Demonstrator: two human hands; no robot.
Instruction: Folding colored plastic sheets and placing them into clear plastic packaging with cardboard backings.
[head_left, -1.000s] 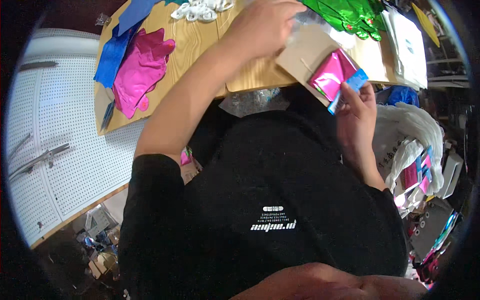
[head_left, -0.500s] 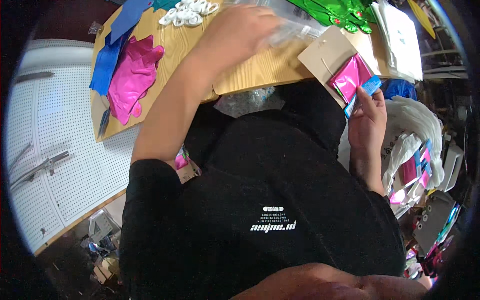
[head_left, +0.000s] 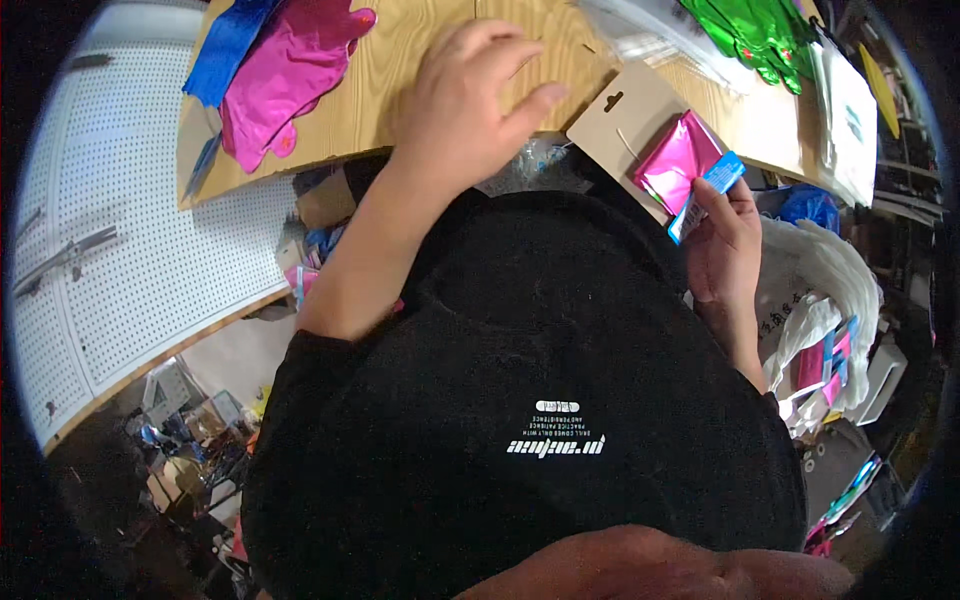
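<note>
The left hand (head_left: 465, 95) lies on the wooden tabletop (head_left: 390, 90) with its fingers spread out and loose, holding nothing. It rests close to the near edge of the tabletop, just left of a brown card (head_left: 625, 120) that has a small hole near its top. The right hand (head_left: 725, 240) is off to the right, well apart from the left one, past the edge of the tabletop. Its fingers are pinched tight on a small blue and white tag (head_left: 708, 190). The tag sits against a folded shiny pink foil piece (head_left: 680, 160), and this pink piece lies on the lower corner of the brown card. Whether the right hand also grips the pink piece cannot be seen. Between the two hands, just under the tabletop's edge, some clear crinkly plastic (head_left: 530, 170) peeks out above the person's black shirt (head_left: 540, 380). Far to the left on the tabletop lies a big flat pink foil shape (head_left: 280, 85), and a blue foil piece (head_left: 225, 45) lies next to it. At the top right there is a shiny green foil shape (head_left: 750, 35), with white sheets (head_left: 850, 120) to its right. Down on the right side, near the right arm, is a white plastic bag (head_left: 820, 290) with pink and blue bits in it. On the left is a white board full of little holes (head_left: 110, 220).
</note>
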